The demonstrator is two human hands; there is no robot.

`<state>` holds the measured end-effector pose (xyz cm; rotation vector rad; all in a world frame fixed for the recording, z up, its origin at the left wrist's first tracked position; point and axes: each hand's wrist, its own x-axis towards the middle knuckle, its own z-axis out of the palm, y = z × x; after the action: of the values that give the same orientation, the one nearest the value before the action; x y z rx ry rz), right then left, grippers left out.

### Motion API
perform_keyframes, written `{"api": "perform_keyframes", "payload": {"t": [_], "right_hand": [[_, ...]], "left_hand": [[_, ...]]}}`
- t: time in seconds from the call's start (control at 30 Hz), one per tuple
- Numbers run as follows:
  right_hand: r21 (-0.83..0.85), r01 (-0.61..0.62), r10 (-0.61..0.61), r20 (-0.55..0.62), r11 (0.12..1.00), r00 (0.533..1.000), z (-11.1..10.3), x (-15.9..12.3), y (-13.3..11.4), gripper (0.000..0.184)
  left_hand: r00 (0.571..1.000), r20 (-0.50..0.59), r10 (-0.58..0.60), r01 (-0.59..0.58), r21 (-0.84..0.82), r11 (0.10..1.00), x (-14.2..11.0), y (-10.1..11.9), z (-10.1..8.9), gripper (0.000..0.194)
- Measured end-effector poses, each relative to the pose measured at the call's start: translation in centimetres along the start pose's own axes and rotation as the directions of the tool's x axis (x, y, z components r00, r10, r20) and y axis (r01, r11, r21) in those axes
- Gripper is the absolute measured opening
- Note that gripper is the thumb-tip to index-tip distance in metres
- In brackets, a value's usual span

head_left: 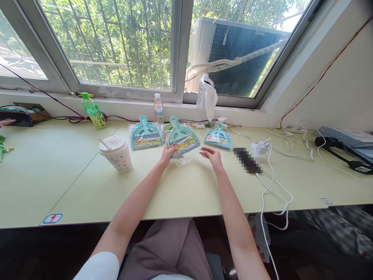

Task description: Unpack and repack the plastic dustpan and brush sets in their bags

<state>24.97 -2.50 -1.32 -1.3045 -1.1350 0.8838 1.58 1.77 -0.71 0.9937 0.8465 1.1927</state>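
Observation:
My left hand grips the lower left side of a mint-green dustpan set, lifted and tilted over the table, its brush and printed label showing at the lower edge. Clear plastic wrap hangs below it. To the right of that set, my right hand is held apart from it, fingers stretched toward it with nothing in them. A similar wrapped dustpan set lies to the left. Another one lies beyond my right hand. Part of a further package shows behind the held set.
On the left stand a lidded paper cup with a straw and a green tea bottle. A small bottle and a tissue pack are by the window. White cables and a headset lie right. Another person's hand shows far left.

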Motion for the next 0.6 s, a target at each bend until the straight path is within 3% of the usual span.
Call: {"api": "perform_keyframes", "payload": {"t": [0.1,0.17,0.2,0.3,0.43,0.6], "right_hand": [[-0.318,0.332,-0.369,-0.062,0.888,0.927,-1.0,0.1,-0.1,0.046],[-0.454,0.439,-0.495,-0.004,0.775,0.869,-0.7,0.1,-0.1,0.056],[-0.471,0.470,-0.522,0.022,0.747,0.853,-0.5,0.1,0.0,0.051],[-0.418,0.519,-0.533,0.095,0.746,0.841,0.4,-0.2,0.1,0.018],[-0.307,0.499,-0.494,0.098,0.811,0.864,0.9,-0.5,0.1,0.021],[-0.455,0.429,-0.464,0.038,0.780,0.885,1.2,-0.5,0.4,0.024]], "left_hand": [[0.991,-0.019,-0.132,0.129,-0.124,0.984,0.8,0.3,-1.4,0.057],[0.972,0.045,-0.229,0.233,-0.154,0.960,1.1,0.2,-1.9,0.046],[0.962,0.082,-0.262,0.271,-0.150,0.951,1.1,0.1,-2.0,0.043],[0.921,0.190,-0.340,0.361,-0.089,0.928,1.1,-0.3,-2.0,0.042],[0.876,0.273,-0.397,0.425,-0.050,0.904,1.0,-0.6,-2.4,0.045],[0.876,0.304,-0.375,0.411,-0.060,0.910,0.9,-0.2,-2.9,0.037]]}}
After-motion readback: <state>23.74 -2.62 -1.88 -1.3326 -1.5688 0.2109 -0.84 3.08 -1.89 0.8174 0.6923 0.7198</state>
